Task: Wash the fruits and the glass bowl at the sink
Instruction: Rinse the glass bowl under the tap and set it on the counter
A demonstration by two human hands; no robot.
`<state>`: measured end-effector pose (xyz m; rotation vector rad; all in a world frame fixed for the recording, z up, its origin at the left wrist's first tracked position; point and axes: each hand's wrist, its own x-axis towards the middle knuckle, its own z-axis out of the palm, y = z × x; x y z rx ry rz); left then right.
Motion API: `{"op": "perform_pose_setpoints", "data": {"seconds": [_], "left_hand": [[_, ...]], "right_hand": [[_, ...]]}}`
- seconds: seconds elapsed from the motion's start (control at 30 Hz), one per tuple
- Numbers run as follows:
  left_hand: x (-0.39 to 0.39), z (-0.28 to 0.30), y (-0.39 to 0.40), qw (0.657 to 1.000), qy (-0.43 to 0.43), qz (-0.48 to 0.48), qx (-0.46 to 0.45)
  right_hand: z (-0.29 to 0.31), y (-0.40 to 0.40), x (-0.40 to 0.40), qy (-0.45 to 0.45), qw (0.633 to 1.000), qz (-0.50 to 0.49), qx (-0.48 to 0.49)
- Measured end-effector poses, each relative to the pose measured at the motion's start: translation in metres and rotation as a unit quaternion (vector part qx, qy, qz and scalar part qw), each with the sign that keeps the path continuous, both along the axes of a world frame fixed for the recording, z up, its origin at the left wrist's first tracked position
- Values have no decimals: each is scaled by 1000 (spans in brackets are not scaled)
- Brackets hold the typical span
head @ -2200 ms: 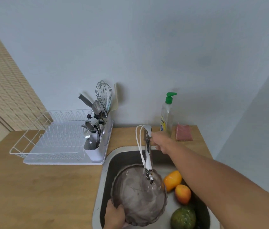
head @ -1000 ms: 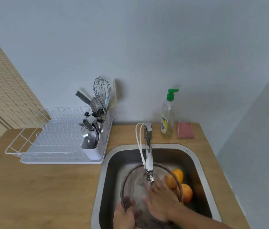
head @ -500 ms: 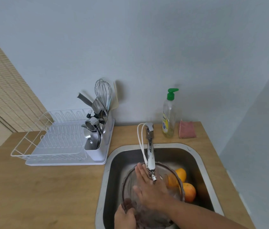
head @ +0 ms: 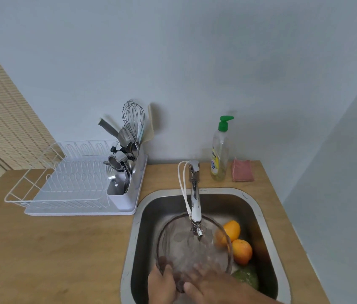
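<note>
The glass bowl sits in the sink under the faucet, mouth tipped up. The left hand clamps its near rim; the right hand, blurred, seems spread flat inside. Two oranges crowd its right edge.
</note>
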<state>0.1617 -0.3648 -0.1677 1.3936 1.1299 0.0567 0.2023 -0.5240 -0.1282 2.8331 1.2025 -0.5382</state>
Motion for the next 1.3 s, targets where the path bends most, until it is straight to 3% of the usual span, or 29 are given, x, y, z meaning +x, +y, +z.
{"op": "perform_pose_setpoints", "data": {"seconds": [0.07,0.13,0.23,0.3,0.4,0.5,0.67,0.77,0.83,0.9,1.0,1.07,1.13,1.17,1.2,1.3], "left_hand": [[-7,-2,2,998,18,-45,34],[-11,18,8,996,32,-51,62],[-9,41,23,990,88,-69,86],[-5,51,32,989,108,-69,72],[2,70,39,998,52,-32,2],[7,84,39,995,52,-90,8],[11,75,36,955,85,-213,189],[10,80,25,945,76,-234,214],[10,80,20,947,78,-227,211],[12,71,17,955,90,-205,193],[16,45,13,976,137,-134,104],[22,38,7,985,156,-59,30],[29,38,-1,988,137,35,-64],[31,42,-6,982,120,83,-123],[33,42,-8,973,101,123,-166],[31,38,-12,964,100,167,-180]], "right_hand": [[6,18,-1,71,993,21,97],[20,32,10,222,971,46,73],[16,33,26,183,982,15,41],[18,26,25,149,986,8,79],[19,15,16,-23,968,90,232],[-6,5,10,-98,911,43,399],[-16,4,2,-48,846,-125,517],[-20,-1,3,15,820,-209,533],[-20,-6,11,85,782,-315,531],[-24,-8,24,135,721,-432,524],[-28,-11,52,221,630,-579,468],[-26,-12,65,297,555,-633,451],[-18,-14,71,351,516,-643,445],[-14,-13,72,345,524,-639,446],[-12,-13,72,314,561,-627,441],[-13,-14,59,178,763,-516,347]]}}
